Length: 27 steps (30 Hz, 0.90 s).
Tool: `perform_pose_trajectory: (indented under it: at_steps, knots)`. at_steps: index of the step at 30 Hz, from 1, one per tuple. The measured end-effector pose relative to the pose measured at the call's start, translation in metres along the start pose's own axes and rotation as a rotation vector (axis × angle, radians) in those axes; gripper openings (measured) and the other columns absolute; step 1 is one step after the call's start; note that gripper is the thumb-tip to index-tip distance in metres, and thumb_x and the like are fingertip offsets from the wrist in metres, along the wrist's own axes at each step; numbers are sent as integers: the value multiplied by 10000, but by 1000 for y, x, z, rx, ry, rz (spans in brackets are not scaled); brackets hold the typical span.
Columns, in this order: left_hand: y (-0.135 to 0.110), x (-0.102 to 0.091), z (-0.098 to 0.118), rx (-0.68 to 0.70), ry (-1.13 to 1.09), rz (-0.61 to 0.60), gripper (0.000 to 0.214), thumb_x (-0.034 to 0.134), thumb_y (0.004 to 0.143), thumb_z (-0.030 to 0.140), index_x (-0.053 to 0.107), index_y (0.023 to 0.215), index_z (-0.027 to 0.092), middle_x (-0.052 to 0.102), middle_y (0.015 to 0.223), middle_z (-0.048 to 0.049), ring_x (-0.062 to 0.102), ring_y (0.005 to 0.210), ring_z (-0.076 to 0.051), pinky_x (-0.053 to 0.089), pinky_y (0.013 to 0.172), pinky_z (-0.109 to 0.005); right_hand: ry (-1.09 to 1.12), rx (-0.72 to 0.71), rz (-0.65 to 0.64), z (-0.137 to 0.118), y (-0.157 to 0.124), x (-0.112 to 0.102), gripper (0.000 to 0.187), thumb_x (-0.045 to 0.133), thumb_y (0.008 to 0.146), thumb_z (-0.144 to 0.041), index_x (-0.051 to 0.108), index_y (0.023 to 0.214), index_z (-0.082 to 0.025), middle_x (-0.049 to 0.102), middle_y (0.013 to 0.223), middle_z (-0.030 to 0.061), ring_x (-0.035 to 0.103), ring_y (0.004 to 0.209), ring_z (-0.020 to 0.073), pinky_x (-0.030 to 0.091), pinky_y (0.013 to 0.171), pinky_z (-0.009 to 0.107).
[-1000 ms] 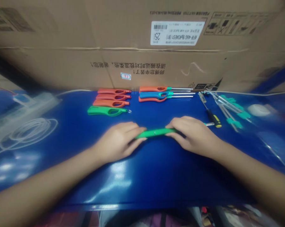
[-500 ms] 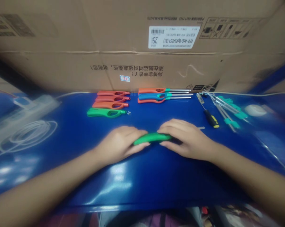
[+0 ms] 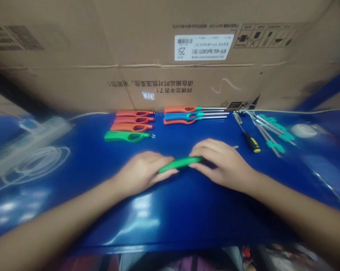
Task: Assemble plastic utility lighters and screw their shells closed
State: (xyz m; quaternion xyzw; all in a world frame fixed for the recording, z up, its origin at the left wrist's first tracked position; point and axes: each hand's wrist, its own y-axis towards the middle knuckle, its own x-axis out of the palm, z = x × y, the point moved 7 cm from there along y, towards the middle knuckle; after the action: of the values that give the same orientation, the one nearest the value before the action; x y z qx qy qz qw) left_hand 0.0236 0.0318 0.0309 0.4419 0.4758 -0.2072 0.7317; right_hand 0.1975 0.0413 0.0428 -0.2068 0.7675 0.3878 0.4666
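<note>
Both hands grip a green lighter body (image 3: 181, 163) above the blue table. My left hand (image 3: 146, 169) closes on its left end, with the thumb below and fingers above. At the other end my right hand (image 3: 219, 160) pinches it, and that end is partly hidden by the fingers. Behind my left hand lie several lighter bodies without tubes: orange-red ones (image 3: 132, 127) and a green one (image 3: 127, 136) in front. To their right are long-nosed lighters with metal tubes, two orange (image 3: 181, 109) and one blue (image 3: 179, 116) between them.
A black-and-yellow screwdriver (image 3: 251, 142) lies to the right of the lighters. Beside it are metal tubes with teal ends (image 3: 275, 146) and a white round object (image 3: 304, 130). A power strip (image 3: 43, 137) and coiled white cable (image 3: 40, 163) are left. A cardboard box (image 3: 82, 82) stands behind.
The camera view has shifted slightly. My right fingers have moved a little on the green lighter body, which both hands still hold at about the same place.
</note>
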Motion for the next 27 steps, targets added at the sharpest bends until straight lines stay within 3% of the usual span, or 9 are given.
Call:
perform_pose_trajectory:
  at_steps: [3,7,14,20,27]
  knots:
    - [-1,-3,-9,-26,-33,-8,322,529,1015,402,713,1087,148,764,878,-72,717,743,-187,555,704,-292,-102,38,-33,16,0,-4,208,614,963,-348,618,1115,-206,687,1141,108,618,1044,259,463,866,402]
    - [-3,-5,-21,-93,-97,-6,357,511,1017,438,719,1094,158,774,933,-78,729,781,-184,566,716,-274,-170,59,-77,28,0,-4,127,583,978,-315,627,1001,-198,712,977,77,637,923,236,434,818,376]
    - [-5,-5,-29,-209,-205,-41,290,569,992,417,697,1115,188,773,1016,-41,736,842,-160,561,739,-227,-270,-26,-56,13,1,1,155,523,994,-235,618,893,-167,673,821,55,607,787,214,401,882,390]
    - [-6,-2,-19,-142,-111,-52,309,602,978,393,682,1196,189,747,994,-63,711,841,-172,563,768,-262,-173,-40,-43,9,2,2,131,553,1001,-285,641,986,-189,713,908,47,636,878,206,385,943,385]
    - [-7,-9,-30,-145,-44,27,276,594,987,353,696,1163,166,729,957,-57,676,797,-155,551,741,-258,-275,179,-20,48,-3,-12,358,715,880,-355,610,1187,-202,694,1155,94,618,1075,304,415,935,458]
